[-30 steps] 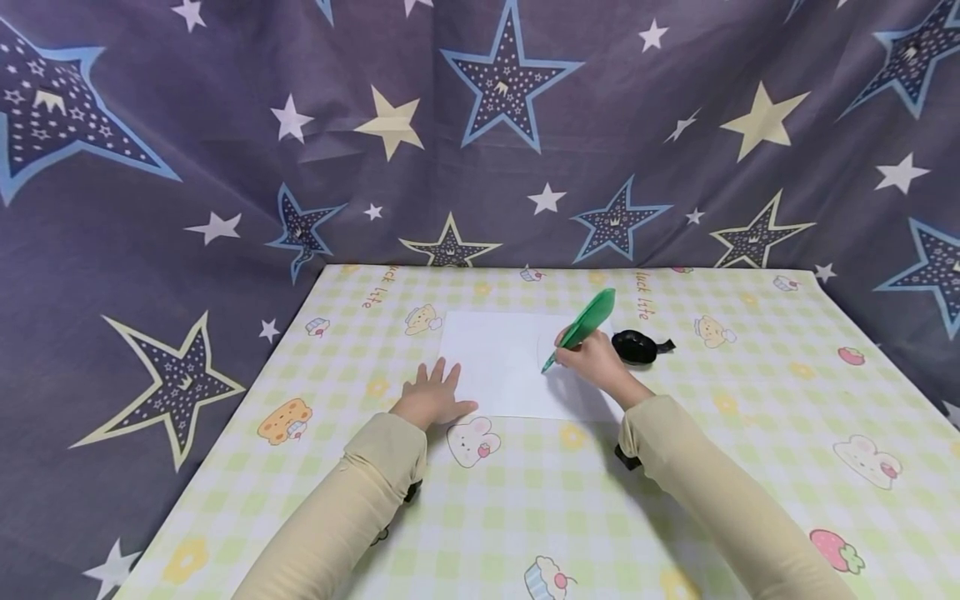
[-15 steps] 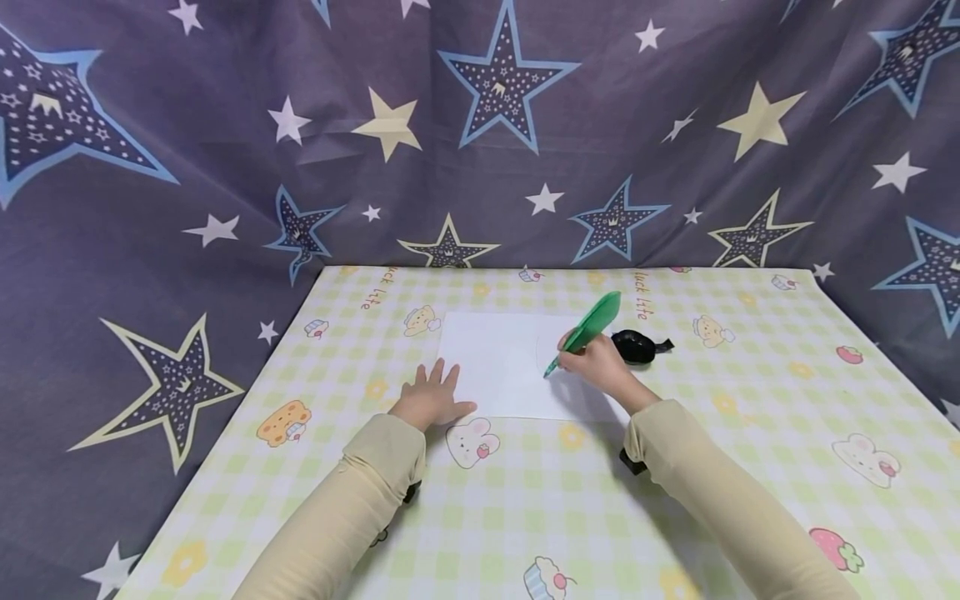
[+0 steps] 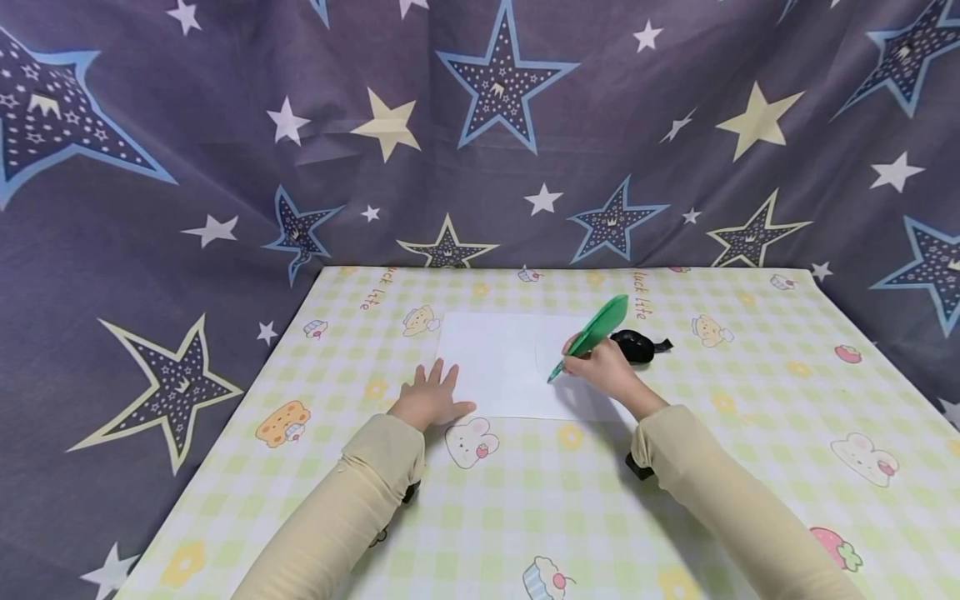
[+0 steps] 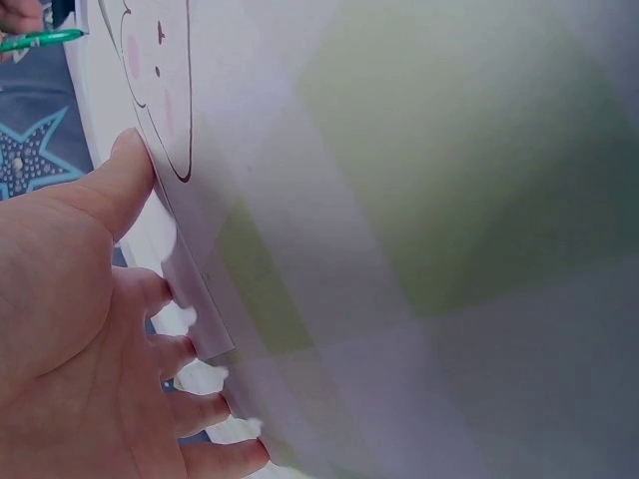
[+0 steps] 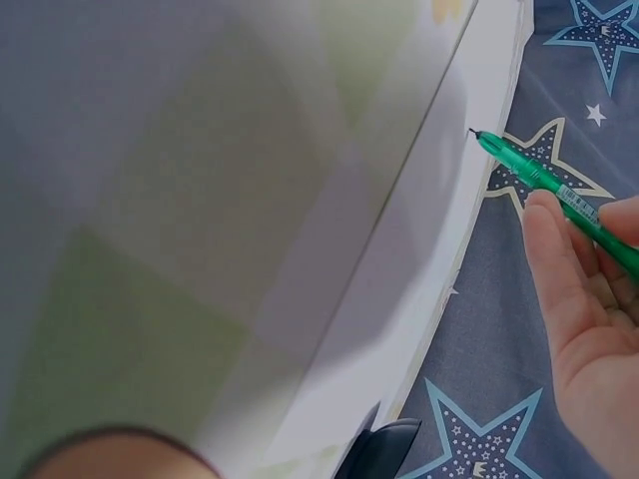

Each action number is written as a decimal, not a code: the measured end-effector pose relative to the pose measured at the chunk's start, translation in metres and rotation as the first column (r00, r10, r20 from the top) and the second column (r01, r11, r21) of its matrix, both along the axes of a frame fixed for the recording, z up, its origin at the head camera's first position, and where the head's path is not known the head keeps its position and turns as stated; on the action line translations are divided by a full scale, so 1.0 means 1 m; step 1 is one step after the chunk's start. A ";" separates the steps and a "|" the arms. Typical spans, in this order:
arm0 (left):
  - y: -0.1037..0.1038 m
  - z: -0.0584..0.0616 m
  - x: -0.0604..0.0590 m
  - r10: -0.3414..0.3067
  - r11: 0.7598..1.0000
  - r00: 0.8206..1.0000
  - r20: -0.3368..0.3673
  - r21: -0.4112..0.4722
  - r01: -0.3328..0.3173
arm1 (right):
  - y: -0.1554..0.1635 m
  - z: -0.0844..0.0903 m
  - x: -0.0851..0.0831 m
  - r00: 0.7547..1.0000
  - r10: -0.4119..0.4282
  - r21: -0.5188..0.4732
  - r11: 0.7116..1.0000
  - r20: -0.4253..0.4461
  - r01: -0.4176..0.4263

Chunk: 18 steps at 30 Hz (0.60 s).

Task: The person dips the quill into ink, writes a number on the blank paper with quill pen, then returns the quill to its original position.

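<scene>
Now, right hand (image 3: 603, 367) pinches green pen (image 3: 592, 335), tip on paper (image 3: 495, 362). Left hand (image 3: 431, 398) flat, fingers spread, presses paper's near-left corner. Best press firmly, draw slowly.

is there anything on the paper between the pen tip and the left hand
Nothing visible. The paper lies bare between the green pen gripped by the right hand and the left hand pressing its near left corner. The black object sits off the sheet, to the right.

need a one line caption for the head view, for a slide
Right hand draws with a green feather pen on white paper while the left hand rests flat at its corner.
</scene>
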State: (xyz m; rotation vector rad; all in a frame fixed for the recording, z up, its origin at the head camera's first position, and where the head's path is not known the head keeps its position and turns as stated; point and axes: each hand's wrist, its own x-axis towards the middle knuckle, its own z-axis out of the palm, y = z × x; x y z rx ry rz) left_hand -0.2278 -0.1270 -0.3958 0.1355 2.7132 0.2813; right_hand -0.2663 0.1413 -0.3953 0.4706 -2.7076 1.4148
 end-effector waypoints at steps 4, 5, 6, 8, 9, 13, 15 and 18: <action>0.001 0.001 0.001 0.000 1.000 1.000 -0.003 -0.002 0.000 | 0.002 0.000 0.002 1.000 0.004 -0.008 1.000 0.000 -0.004; 0.001 0.001 0.001 0.000 1.000 1.000 -0.003 -0.001 0.000 | 0.002 0.000 0.002 1.000 0.000 -0.012 1.000 0.006 0.000; 0.001 0.001 0.001 0.001 1.000 1.000 -0.004 0.001 -0.001 | 0.002 0.000 0.003 1.000 -0.001 -0.015 1.000 0.010 0.001; 0.001 0.001 0.001 0.002 1.000 1.000 -0.004 0.004 -0.002 | 0.004 0.000 0.003 1.000 0.002 -0.014 1.000 0.009 -0.002; 0.001 0.001 0.000 0.001 1.000 1.000 -0.004 0.004 -0.001 | 0.004 0.000 0.004 1.000 0.003 -0.016 1.000 0.011 -0.002; 0.000 -0.001 0.000 -0.005 1.000 1.000 -0.008 0.003 0.005 | 0.006 0.001 0.005 1.000 0.000 -0.012 1.000 0.003 0.001; -0.001 -0.002 -0.001 -0.009 1.000 1.000 -0.009 -0.001 0.009 | 0.007 0.001 0.006 1.000 0.000 -0.003 1.000 -0.001 0.000; -0.001 -0.002 -0.002 -0.011 1.000 1.000 -0.010 -0.003 0.011 | 0.009 0.001 0.007 1.000 0.000 0.012 1.000 -0.001 0.000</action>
